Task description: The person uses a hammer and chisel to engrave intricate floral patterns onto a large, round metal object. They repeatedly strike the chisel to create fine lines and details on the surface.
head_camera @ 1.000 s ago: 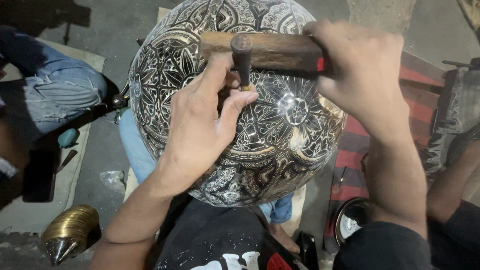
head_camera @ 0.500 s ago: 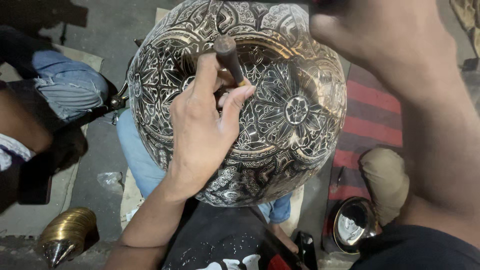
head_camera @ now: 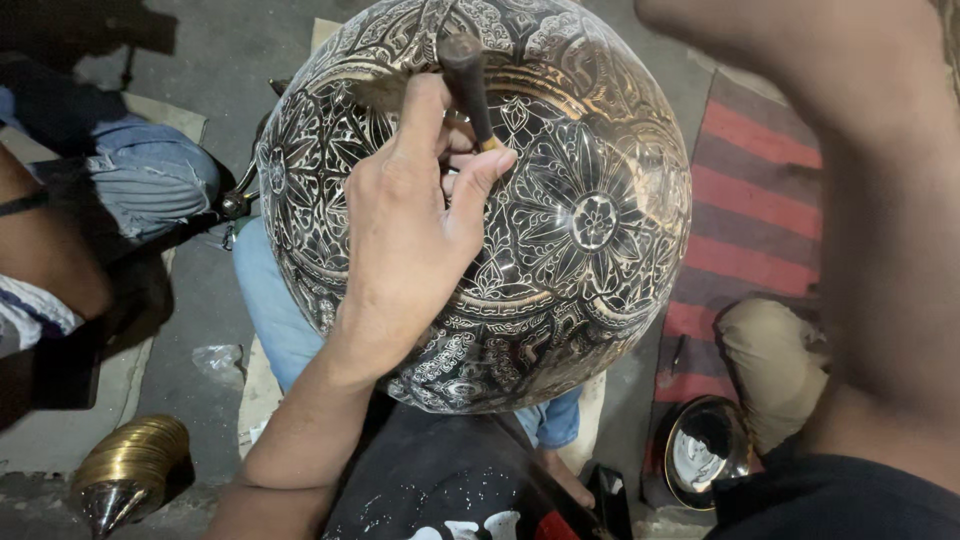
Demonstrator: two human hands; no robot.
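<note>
One big engraved metal globe [head_camera: 560, 250] resting on the person's lap, one punch tool [head_camera: 466, 85], one ribbed brass cone [head_camera: 125, 470] on the floor at lower left. The left hand [head_camera: 405, 235] lies on the globe, fingers curled snugly round the punch, tip against the surface. The right arm is raised; its hand is out of view. Dark metal, bright floral engraving all over.

The right arm [head_camera: 880, 200] rises past the top edge, blurred and close, so its hand is out of sight. The left hand [head_camera: 410, 230] covers part of the engraved metal bowl [head_camera: 590, 220] and the lower end of the punch [head_camera: 465, 80]. The bowl's top is cut off. A person at the left edge shows only knees.
</note>
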